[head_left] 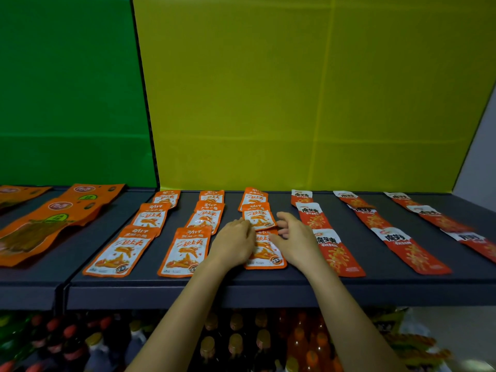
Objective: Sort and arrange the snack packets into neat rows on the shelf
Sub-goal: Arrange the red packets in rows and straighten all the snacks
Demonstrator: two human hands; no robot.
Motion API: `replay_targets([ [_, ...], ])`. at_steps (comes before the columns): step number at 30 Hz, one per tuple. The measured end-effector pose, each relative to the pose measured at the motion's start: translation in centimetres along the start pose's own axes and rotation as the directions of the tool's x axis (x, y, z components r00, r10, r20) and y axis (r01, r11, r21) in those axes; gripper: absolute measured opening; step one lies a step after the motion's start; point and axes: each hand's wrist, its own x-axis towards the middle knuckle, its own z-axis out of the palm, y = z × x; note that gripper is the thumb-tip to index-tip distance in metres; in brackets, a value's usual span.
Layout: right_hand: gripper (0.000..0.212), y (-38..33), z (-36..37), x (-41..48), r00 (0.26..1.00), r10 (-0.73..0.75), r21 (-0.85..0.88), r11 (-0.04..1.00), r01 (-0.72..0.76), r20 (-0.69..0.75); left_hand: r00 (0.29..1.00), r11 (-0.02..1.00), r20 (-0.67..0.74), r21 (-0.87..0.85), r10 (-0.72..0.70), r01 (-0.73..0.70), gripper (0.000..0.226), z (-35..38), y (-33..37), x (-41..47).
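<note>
Snack packets [185, 251] in rows on shelf [268, 280]; bottles [236, 342] below (bags [40, 232] far left)

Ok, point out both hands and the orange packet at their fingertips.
left hand [234, 244]: head view, back of the hand.
right hand [297, 237]: head view, back of the hand.
orange packet [259, 217]: head view, its printed front.

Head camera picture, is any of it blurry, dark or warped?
Head view: the wide lens tilts the edges of the yellow back panel; the far-right red packets are smeared; the bottles below are dim and soft; the middle orange packets are sharp.
</note>
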Motion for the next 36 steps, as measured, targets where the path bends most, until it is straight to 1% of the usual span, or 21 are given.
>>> replay_targets([
  [3, 0.057, 0.0, 0.1, 0.2, 0.999, -0.007, -0.057, 0.998, 0.005, -0.035, 0.999, 0.999, -0.03, -0.032, -0.018, 0.017, 0.025, 0.0, 0.0, 0.1],
  [5, 0.053, -0.3, 0.0, 0.9, 0.998, -0.012, -0.083, 0.996, 0.007, -0.062, 0.997, 0.998, -0.065, -0.047, -0.039, 0.036, 0.022, -0.3, 0.1, 0.7],
  [7, 0.047, -0.9, -0.3, 1.9, 0.998, -0.015, -0.073, 0.997, 0.011, -0.059, 0.995, 0.998, -0.087, -0.041, -0.056, 0.053, 0.025, -0.7, 0.3, 1.8],
  [9, 0.043, -1.7, -0.5, 3.2, 1.0, 0.002, -0.09, 0.996, -0.004, -0.026, 0.994, 0.996, -0.074, -0.028, -0.082, 0.08, 0.03, -1.1, 0.8, 3.2],
  [14, 0.035, -1.6, 0.8, 4.9, 0.99, 0.104, -0.163, 0.983, -0.088, 0.094, 0.983, 0.98, 0.017, 0.078, -0.183, 0.181, 0.042, -0.6, 1.7, 5.2],
  [16, 0.037, -1.0, 1.7, 4.9, 0.987, 0.099, -0.223, 0.972, -0.069, 0.125, 0.98, 0.977, 0.038, 0.097, -0.196, 0.192, 0.045, -0.1, 1.5, 5.7],
  [18, 0.043, -0.6, 2.2, 4.8, 0.986, 0.093, -0.282, 0.958, -0.05, 0.139, 0.979, 0.976, 0.032, 0.089, -0.2, 0.197, 0.043, 0.4, 1.1, 6.0],
  [23, 0.049, -0.4, 2.5, 4.9, 0.985, 0.084, -0.322, 0.946, -0.032, 0.149, 0.982, 0.98, -0.025, 0.055, -0.188, 0.189, 0.037, 1.1, 0.6, 6.0],
  [29, 0.051, -0.3, 2.7, 5.0, 0.985, 0.073, -0.335, 0.942, -0.017, 0.154, 0.984, 0.985, -0.055, 0.031, -0.169, 0.171, 0.033, 1.2, 0.6, 5.6],
  [31, 0.052, -0.3, 2.6, 5.0, 0.984, 0.071, -0.326, 0.945, -0.015, 0.161, 0.985, 0.985, -0.04, 0.028, -0.17, 0.171, 0.033, 1.0, 0.8, 5.4],
  [34, 0.05, -0.2, 2.4, 5.1, 0.987, 0.073, -0.253, 0.967, -0.035, 0.142, 0.987, 0.988, -0.039, -0.003, -0.153, 0.154, 0.033, 0.3, 1.2, 5.0],
  [36, 0.042, -0.3, 2.1, 5.3, 0.997, 0.042, -0.172, 0.985, -0.029, 0.07, 0.99, 0.993, -0.082, -0.031, -0.119, 0.117, 0.033, -0.8, 1.4, 4.3],
])
